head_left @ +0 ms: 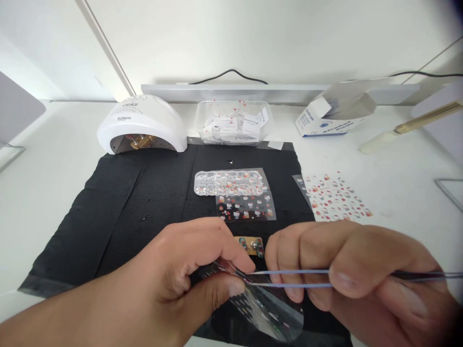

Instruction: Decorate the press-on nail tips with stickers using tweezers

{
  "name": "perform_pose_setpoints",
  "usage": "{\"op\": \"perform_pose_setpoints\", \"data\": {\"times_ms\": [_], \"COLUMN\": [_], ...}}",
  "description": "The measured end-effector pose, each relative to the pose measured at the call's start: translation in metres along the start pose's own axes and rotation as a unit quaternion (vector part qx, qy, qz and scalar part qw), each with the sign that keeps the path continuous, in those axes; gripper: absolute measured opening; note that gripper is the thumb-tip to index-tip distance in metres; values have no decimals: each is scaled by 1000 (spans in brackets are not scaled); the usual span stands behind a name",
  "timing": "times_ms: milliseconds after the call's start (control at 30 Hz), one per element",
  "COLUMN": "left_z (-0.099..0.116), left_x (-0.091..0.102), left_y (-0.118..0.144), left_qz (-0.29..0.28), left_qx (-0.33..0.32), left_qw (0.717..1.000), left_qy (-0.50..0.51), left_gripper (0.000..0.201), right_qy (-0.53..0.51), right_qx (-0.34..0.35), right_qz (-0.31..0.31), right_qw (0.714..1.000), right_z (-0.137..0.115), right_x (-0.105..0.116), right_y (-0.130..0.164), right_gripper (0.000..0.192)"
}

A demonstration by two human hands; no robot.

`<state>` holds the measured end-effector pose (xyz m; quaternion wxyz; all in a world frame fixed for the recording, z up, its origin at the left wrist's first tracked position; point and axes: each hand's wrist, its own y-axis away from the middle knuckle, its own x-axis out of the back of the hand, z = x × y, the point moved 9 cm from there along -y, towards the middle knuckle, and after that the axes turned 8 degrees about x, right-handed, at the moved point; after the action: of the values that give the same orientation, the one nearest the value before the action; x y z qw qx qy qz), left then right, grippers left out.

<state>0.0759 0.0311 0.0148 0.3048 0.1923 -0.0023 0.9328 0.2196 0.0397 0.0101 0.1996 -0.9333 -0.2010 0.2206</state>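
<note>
Sticker sheet (267, 308): clear film, small coloured decals scattered over it, curled and bent upward at its near-left end, the rest sagging toward the front edge of the black mat. Held above the mat, not lying flat.

Tweezers (289, 278): two thin pale-blue arms, dark toward the handle at far right, lying nearly level and pointing left. Arms close together, tips meeting at the sheet's raised edge on a tiny decal, too small to make out.

A white desk (54, 164) carries a black mat (144, 202), a nail lamp (142, 124), a clear tub (233, 123) (full of small packets), an open box (333, 115) and a sticker sheet (336, 196) just right of the mat.
</note>
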Motion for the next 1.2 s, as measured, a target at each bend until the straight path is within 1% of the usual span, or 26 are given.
{"op": "perform_pose_setpoints", "data": {"times_ms": [500,567,900,1100,1200], "left_z": [-1,-2,-10,-9,-8], "left_x": [-4,-5,-10,-9,-6], "left_y": [0,0,2,2,1], "left_qz": [-16,-21,-55,-47,-28], "left_qx": [10,15,56,50,41], "left_qw": [1000,1000,997,997,998], "left_qy": [8,9,25,25,26], "left_gripper": [11,11,9,8,9], "right_qy": [11,11,3,8,14], "right_qx": [15,11,11,4,4], "right_qz": [-25,-19,-30,-33,-48], "right_qw": [1000,1000,999,999,999], "right_z": [-2,-3,-4,-1,-1], "right_x": [-3,-1,-4,-5,-8], "right_y": [1,2,0,-3,-5], "right_gripper": [25,25,24,26,27]}}
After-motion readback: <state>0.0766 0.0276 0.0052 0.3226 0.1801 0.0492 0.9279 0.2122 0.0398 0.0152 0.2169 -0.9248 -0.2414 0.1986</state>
